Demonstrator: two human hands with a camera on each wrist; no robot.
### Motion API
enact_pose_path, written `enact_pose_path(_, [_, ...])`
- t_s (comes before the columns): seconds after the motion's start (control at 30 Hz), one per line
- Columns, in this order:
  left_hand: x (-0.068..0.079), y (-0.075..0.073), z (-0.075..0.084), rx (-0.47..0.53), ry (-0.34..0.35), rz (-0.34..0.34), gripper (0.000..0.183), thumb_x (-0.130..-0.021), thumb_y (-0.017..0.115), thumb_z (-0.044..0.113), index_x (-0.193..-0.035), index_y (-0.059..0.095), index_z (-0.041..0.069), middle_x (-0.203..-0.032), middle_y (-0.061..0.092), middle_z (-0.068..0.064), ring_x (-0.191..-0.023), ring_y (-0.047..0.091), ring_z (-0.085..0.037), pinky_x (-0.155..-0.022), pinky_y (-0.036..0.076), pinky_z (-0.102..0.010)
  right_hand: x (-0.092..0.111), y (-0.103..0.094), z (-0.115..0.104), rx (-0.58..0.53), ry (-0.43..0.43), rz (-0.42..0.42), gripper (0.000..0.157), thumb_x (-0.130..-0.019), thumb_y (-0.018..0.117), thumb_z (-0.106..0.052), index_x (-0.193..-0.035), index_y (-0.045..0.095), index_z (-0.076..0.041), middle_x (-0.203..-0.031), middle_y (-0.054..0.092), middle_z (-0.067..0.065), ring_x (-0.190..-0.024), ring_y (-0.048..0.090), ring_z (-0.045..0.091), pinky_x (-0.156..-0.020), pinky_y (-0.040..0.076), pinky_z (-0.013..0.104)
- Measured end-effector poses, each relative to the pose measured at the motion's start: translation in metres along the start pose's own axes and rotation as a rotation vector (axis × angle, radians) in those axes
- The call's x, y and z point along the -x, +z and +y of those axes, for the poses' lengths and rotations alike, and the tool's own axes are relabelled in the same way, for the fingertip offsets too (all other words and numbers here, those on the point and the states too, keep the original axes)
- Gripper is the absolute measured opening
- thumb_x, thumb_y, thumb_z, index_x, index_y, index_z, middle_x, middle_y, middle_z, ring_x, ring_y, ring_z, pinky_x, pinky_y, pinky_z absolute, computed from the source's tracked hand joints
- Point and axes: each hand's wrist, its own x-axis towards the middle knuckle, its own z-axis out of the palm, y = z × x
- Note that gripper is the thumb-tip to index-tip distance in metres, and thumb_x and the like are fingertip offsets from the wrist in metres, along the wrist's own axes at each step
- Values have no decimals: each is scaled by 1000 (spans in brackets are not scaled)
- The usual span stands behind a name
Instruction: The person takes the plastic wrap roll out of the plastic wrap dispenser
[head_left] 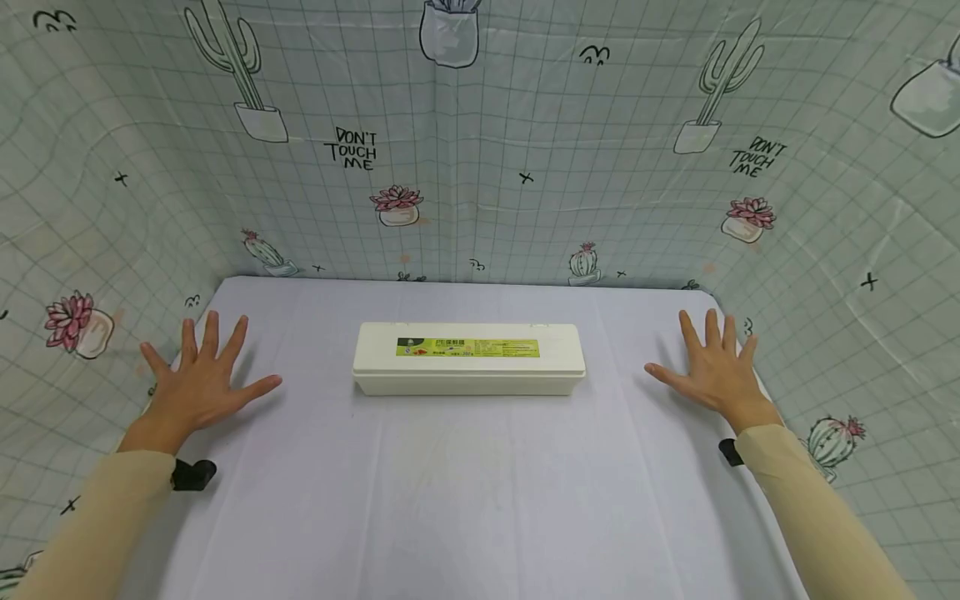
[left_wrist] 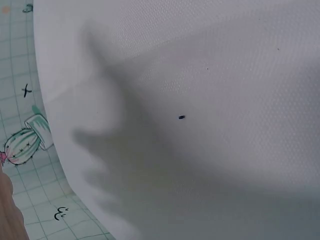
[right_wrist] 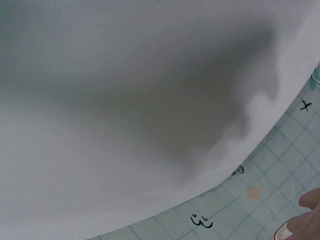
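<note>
A long white box (head_left: 468,382) with a green and yellow label lies crosswise on the white-covered table, its lid closed. Over the table's left side hovers my left hand (head_left: 198,383), fingers spread wide and holding nothing. On the opposite side my right hand (head_left: 712,371) is likewise spread, palm down, well apart from the box. Only a bit of the left hand (left_wrist: 10,212) enters the left wrist view, at the lower left. A small part of the right hand (right_wrist: 307,220) appears in the right wrist view's lower right corner.
The white table (head_left: 450,500) is bounded at the back and both sides by a hanging grid-patterned cloth (head_left: 487,150) printed with cacti and lettering. Shadows of the hands fall on the tabletop. A tiny dark speck (left_wrist: 181,117) shows on the surface in the left wrist view.
</note>
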Motion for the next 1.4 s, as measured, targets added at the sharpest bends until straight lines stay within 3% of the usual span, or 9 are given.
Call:
enact_pose_path(0.5, [-4,3,11,6,12,-15,114,-90,52,79,-166,-7,17,-166,-17,-32,-147,-25,-58,-94,-25,-86,2,5,-1,-7,5,-18,116,-87,55,-80,-166,9,-10,-163,7,42,-149,0,66,-106,-4,86])
enact_pose_path(0.97, [-5,12,23,18,24,-16,116,-88,54,80,-167,-5,18,-168,-13,-30,-151,-19,-56,-97,-23,-85,-1,3,-7,-21,4,-31,116,-87,54,-80,-167,6,-10,-164,5,41,-148,-1,66,-107,-4,86])
enact_pose_path(1.4, [-9,21,45,79,42,-11,118,-88,56,79,-166,-8,19,-169,-10,-29,-152,-18,-55,-101,-20,-85,-3,-5,-30,-72,-41,6,115,-87,59,-77,-166,11,-10,-164,9,39,-150,1,64,-107,0,85])
